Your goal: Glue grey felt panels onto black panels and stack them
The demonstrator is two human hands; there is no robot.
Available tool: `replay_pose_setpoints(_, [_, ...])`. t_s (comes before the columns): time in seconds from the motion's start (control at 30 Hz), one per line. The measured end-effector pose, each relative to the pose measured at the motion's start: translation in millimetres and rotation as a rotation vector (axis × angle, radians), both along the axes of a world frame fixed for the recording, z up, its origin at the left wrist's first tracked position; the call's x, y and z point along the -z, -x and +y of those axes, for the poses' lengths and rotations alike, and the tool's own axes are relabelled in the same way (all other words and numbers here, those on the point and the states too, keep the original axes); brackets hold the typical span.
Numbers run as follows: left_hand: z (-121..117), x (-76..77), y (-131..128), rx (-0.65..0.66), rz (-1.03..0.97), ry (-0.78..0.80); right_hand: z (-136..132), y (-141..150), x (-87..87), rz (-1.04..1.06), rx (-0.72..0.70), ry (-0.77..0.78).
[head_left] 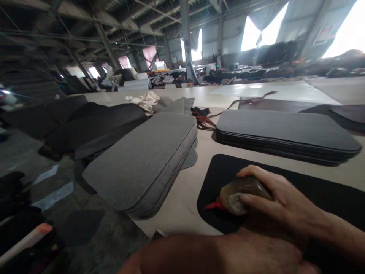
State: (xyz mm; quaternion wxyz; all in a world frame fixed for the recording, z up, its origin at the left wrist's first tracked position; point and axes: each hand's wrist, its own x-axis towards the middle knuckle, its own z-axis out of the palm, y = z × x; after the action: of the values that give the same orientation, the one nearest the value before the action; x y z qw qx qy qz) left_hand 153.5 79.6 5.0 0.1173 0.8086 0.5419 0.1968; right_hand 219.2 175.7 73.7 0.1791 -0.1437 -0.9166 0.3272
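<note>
My right hand (282,205) is closed around a brownish squeeze bottle (236,194) with a red nozzle that points left. The bottle lies low over a black rounded pad (228,167) on the pale table (185,198). My left arm (228,255) crosses the bottom of the view close to the camera. It reaches toward the pad under my right hand, and its fingers are hidden.
A thick stack of grey pads (142,160) overhangs the table's left edge. A lower stack of dark grey pads (285,131) lies behind the black pad. Dark sheets (94,125), white cloth (145,99) and reddish straps (202,121) lie further back. The floor drops away at left.
</note>
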Motion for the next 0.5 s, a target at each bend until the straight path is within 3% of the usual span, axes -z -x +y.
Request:
replay_pose_setpoints(0.33, [0, -2.3, -1, -0.01, 0.002, 0.016, 1, 10, -10.9, -0.043, -0.124, -0.103])
replay_pose_setpoints(0.5, [0, 5.4, -4, -0.016, 0.009, 0.143, 4, 20, -17.4, -0.043, -0.135, -0.168])
